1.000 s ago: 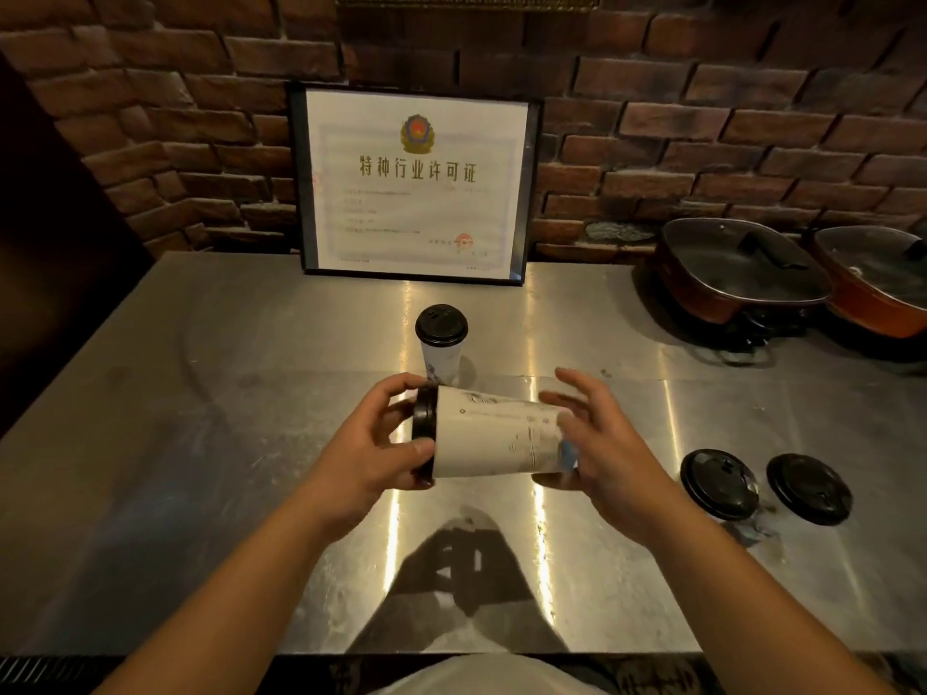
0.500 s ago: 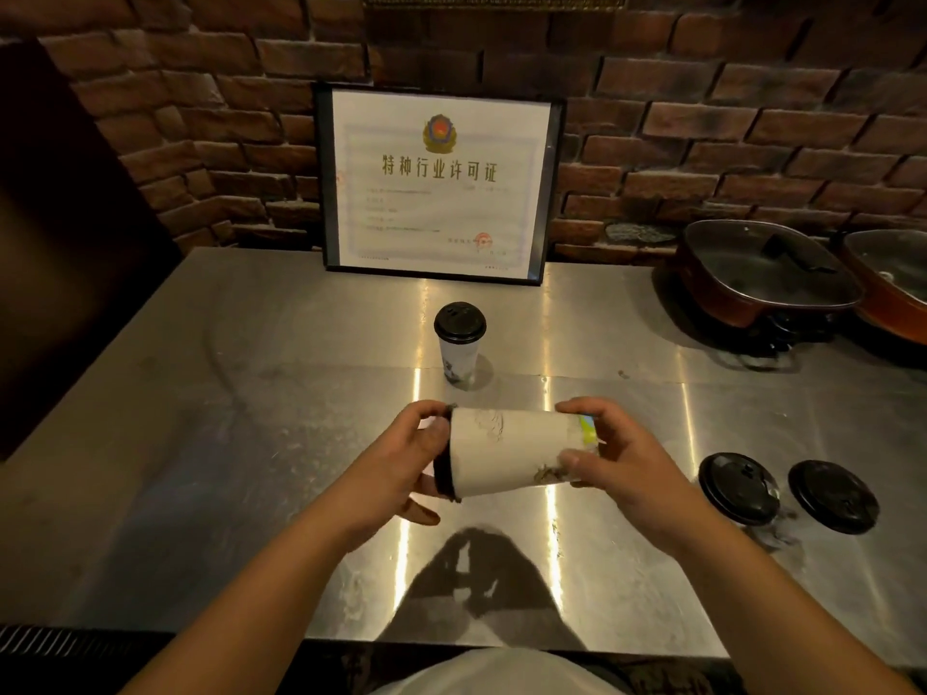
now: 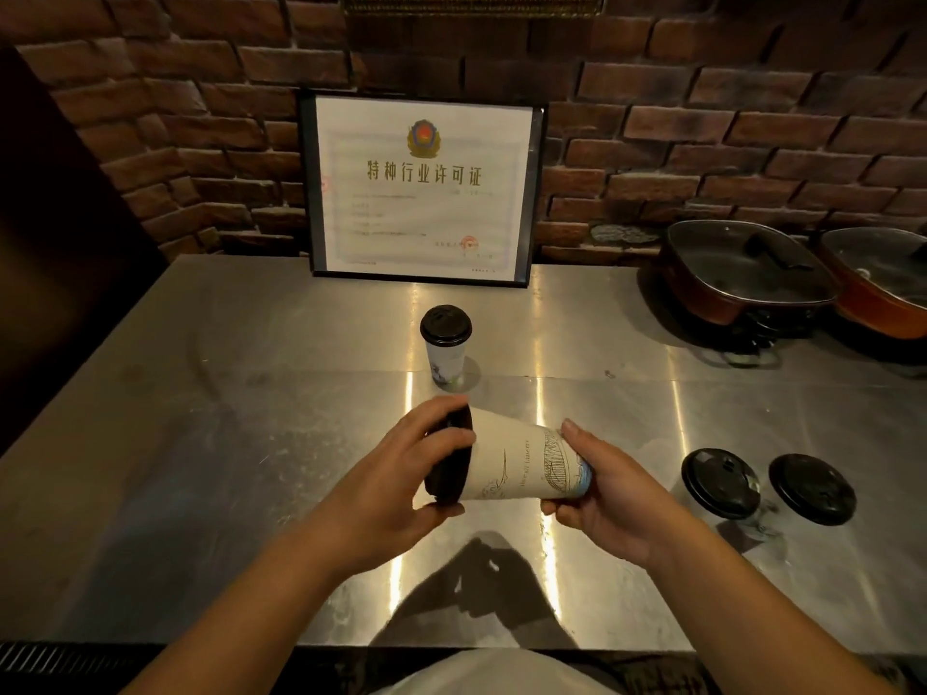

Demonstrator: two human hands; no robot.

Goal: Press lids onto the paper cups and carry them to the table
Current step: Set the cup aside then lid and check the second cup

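Above the desk's (image 3: 251, 443) front middle, both hands grasp a sideways paper cup (image 3: 521, 464): left hand (image 3: 401, 474) clenched around its black lid (image 3: 449, 466), right hand (image 3: 602, 494) gripping the base. The lid seems seated; uneven squeezing could crumple the cup wall or pop it loose.

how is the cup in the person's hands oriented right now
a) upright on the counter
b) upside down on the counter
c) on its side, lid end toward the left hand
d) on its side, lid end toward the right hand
c: the paper cup is held sideways above the counter, its black lid gripped by the left hand while the right hand holds its base.
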